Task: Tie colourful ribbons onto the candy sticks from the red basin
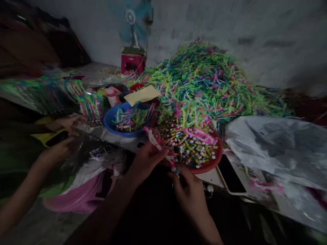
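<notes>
A pink and white strip (155,139) with a small colourful beaded end stretches between my two hands, over the near left edge of a red basin (219,154). My left hand (148,158) pinches its middle part between thumb and fingers. Lower and to the right, my right hand (187,185) has its fingers closed on the beaded end. Many small pieces with white and coloured tips (191,148) fill the basin, and a pink bundle (200,135) lies on top of them.
Left of the basin stands a blue basin (108,126) with more strips. A huge strip pile (201,78) rises behind. On the right are a phone (231,175) and a plastic bag (276,149). Another person's hands (60,148) work at the left. A fan (130,20) stands behind.
</notes>
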Demonstrator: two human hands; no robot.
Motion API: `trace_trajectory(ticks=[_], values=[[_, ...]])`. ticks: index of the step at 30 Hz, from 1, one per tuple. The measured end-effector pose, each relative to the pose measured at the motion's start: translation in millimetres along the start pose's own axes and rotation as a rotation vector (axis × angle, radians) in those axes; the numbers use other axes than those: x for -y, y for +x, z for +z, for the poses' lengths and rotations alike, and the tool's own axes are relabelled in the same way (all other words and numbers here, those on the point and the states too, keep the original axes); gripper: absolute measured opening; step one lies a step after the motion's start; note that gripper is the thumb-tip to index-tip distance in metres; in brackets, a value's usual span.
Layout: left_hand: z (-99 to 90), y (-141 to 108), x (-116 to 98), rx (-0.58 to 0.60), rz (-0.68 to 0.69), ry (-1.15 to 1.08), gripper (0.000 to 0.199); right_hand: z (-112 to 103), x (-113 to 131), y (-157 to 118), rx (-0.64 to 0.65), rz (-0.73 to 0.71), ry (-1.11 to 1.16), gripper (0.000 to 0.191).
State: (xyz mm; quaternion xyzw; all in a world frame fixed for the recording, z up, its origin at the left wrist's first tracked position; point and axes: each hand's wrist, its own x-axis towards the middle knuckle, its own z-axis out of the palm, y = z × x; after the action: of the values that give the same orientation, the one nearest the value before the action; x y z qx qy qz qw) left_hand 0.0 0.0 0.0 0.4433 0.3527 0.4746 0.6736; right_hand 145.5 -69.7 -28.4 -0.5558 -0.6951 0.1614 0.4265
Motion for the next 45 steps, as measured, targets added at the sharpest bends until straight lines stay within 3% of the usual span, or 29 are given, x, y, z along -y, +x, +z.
trace_trajectory(ticks=[17, 21, 26, 33, 39, 45], values=[[-0.9, -9.9, -2.9, -0.081, -0.012, 0.091, 0.045, 2.5, 1.7, -3.3, 0.061, 0.068, -0.044, 0.027], [-0.9, -11.8, -1.2, -0.079, -0.016, 0.082, 0.042, 0.0, 3.2, 0.3, 0.149, 0.156, 0.126, 0.026], [-1.4, -17.5, 4.4, -0.047, -0.034, 0.142, 0.032, -5.3, 4.3, 0.7, 0.392, 0.302, 0.59, 0.033], [-3.7, -18.8, 7.4, -0.018, -0.031, 0.16, 0.03, 3.1, 6.2, -7.8, 0.235, 0.421, 0.662, 0.046], [-4.1, -26.3, 10.2, 0.022, -0.069, 0.184, 0.028, 0.6, 2.6, -2.1, 0.436, 0.407, 0.754, 0.042], [-3.4, -30.0, 18.0, -0.016, -0.052, 0.17, 0.027, 7.2, -3.8, -10.5, 0.224, 0.344, 0.542, 0.036]])
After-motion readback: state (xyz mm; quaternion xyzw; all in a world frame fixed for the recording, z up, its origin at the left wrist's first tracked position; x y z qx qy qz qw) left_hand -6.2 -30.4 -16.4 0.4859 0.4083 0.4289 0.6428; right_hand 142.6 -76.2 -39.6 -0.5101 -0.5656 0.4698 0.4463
